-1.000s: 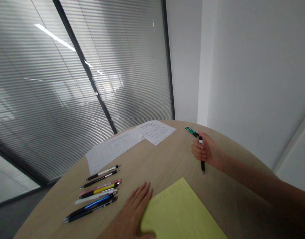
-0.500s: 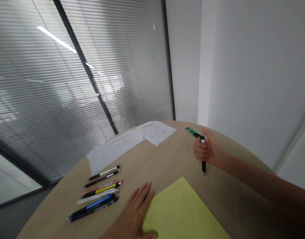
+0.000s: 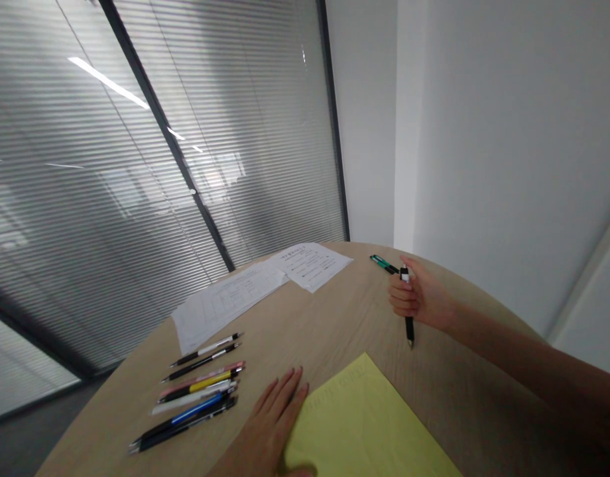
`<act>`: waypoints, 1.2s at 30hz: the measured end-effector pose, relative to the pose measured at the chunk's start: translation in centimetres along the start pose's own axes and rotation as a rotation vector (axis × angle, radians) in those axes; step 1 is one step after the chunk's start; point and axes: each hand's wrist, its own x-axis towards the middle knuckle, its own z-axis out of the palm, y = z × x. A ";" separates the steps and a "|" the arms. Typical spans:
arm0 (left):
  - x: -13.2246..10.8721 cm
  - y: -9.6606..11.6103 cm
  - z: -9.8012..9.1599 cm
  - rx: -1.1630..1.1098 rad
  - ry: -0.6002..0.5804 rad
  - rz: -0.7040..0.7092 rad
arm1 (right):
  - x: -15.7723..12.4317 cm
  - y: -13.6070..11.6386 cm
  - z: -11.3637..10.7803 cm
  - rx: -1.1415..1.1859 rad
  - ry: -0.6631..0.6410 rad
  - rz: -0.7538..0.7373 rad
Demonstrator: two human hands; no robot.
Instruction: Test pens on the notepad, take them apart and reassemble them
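Note:
My right hand [image 3: 418, 295] is wrapped round a black and white click pen [image 3: 409, 328], held upright above the table with its tip down. The thumb is up by the pen's top end. Flat on the table, my left hand [image 3: 270, 417] has its fingers stretched out along the left edge of a yellow sheet of paper [image 3: 369, 424]. Faint writing shows near the sheet's upper edge. Just beyond my right hand lie green and black pens [image 3: 383, 264], partly covered by that hand.
Several pens lie side by side at the left, among them a yellow and black pen [image 3: 200, 384] and a blue pen [image 3: 195, 411]. Printed white sheets [image 3: 230, 298] lie along the far edge of the round wooden table [image 3: 335, 324]. Blinds and a white wall stand behind.
The thumb of my right hand has come down a little at the pen's top, and the pen tilts slightly more. My left hand stays on the paper. The view has shifted slightly.

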 end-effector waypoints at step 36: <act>0.1 0.2 -0.3 -0.072 -0.073 -0.033 | 4.2 2.9 -7.4 -0.421 0.262 -0.037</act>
